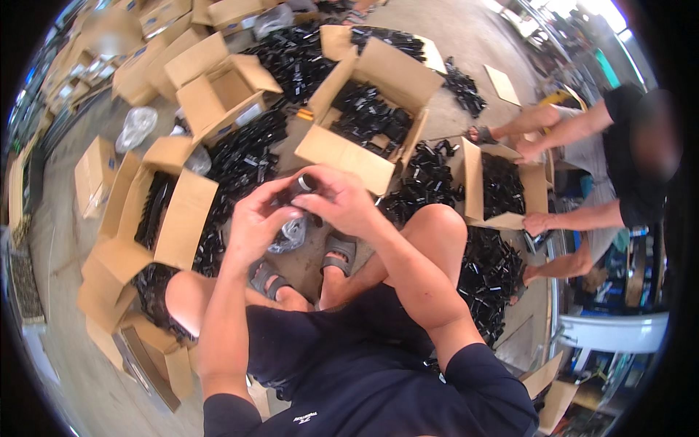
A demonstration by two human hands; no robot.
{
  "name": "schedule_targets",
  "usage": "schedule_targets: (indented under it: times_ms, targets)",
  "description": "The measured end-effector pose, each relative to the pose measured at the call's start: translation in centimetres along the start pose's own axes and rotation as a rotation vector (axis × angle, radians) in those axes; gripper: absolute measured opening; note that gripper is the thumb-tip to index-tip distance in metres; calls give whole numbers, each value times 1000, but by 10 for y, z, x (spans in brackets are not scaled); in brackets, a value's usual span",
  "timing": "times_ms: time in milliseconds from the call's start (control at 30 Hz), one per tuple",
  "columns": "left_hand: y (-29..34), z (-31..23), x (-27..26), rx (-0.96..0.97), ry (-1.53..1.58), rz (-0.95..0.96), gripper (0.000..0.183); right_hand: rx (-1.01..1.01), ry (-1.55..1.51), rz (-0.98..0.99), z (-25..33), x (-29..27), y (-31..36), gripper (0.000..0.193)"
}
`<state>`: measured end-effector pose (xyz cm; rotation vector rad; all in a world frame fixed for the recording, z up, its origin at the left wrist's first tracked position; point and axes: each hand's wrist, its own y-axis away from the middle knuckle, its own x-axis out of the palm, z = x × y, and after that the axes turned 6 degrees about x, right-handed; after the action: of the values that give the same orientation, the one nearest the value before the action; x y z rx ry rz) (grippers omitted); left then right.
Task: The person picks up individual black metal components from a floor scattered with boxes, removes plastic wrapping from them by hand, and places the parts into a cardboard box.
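In front of my knees, my left hand (256, 218) and my right hand (339, 201) meet around a small black part (306, 183). A light band shows on its upper end, and the fingers hide the rest. Both hands are closed on it, the thumbs nearly touching. Just below them, between my feet, lies a crumpled clear plastic bag (291, 234). Beyond my hands stands an open cardboard box (342, 154) with many black parts (370, 116) inside. To the left of my left hand, loose black parts (240, 164) cover the floor.
Another open box (193, 207) with black parts stands at left, an open carton (211, 102) farther back. More black parts (488, 280) lie by my right knee. At right, a co-worker's two hands (535, 222) grip a filled box (473, 182). Stacked cartons (156, 14) fill the far left.
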<state>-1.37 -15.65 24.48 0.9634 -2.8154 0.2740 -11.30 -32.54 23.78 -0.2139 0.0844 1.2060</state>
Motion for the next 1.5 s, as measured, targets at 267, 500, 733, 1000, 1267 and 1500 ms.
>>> schedule_targets:
  times_ms: [267, 500, 733, 1000, 1267, 1500]
  targets:
    - [5, 13, 2, 9, -96, -32, 42, -14, -83, -37, -3, 1, 6, 33]
    - [5, 15, -2, -7, -37, 5, 40, 51, -146, 20, 1, -8, 4, 34]
    - [3, 16, -1, -62, -73, 56, 36, 66, -38, 25, -3, -11, 5, 32]
    - [0, 22, 3, -118, 4, -50, 33, 235, -261, -16, 4, -1, 5, 31]
    - [-4, 32, -16, -59, -86, -274, 29, 335, -354, -100, -43, -1, -17, 32]
    - [-7, 46, -69, -12, 34, -591, 28, 312, 515, 166, -156, 63, -24, 23]
